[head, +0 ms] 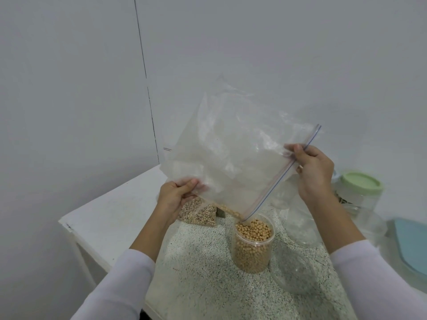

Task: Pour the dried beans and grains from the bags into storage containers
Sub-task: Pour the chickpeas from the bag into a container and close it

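Left hand (178, 195) gripping the tilted clear bag (228, 158) at its left edge, right hand (312, 169) pinching the zip edge; lowest corner over the bean-filled container (253, 243) (near full) on the desk (196, 273).

A plain home kitchen corner; speckled counter (196, 262), lidded storage jar (359, 190), bagged beans (198, 212), white walls.

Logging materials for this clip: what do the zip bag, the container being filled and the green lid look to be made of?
Zip bag: thin clear plastic film, glossy and crinkled, wall visible through it. Container: clear plastic by the look, beans visible through its wall; glass can't be excluded. Green lid: opaque pale-green plastic, matte, probably.
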The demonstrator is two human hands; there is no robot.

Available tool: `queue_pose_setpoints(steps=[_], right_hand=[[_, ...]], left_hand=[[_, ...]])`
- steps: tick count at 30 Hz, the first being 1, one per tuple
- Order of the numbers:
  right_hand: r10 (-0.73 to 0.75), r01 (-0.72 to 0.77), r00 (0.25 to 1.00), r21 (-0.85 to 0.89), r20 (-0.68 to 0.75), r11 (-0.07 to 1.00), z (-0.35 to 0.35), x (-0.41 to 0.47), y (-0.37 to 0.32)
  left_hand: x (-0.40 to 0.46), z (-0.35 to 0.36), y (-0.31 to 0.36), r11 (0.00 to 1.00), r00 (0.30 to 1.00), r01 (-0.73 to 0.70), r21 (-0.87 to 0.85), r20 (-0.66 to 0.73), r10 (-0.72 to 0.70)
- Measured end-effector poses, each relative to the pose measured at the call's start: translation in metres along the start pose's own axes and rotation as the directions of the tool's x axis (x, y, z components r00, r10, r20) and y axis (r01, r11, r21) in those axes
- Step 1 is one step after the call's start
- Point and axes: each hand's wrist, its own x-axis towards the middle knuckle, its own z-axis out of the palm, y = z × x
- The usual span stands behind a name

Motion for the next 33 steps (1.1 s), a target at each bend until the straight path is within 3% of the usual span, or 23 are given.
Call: queue_pose_setpoints(steps=[14,33], right_hand=[[0.016,-0.015,0.999,-0.022,0.037,1.000,-0.001,-0.005,0.000],[0.029,-0.030,0.999,-0.032,-0.021,0.999,-0.008,-0.001,0.001]], left_hand=[[-0.002,0.000,-0.006,0.999,0.998,0.022,-0.040,-0.066,-0.025],[0.003,0.013,0.009,0.999,0.999,-0.025,0.026,0.029,0.025]])
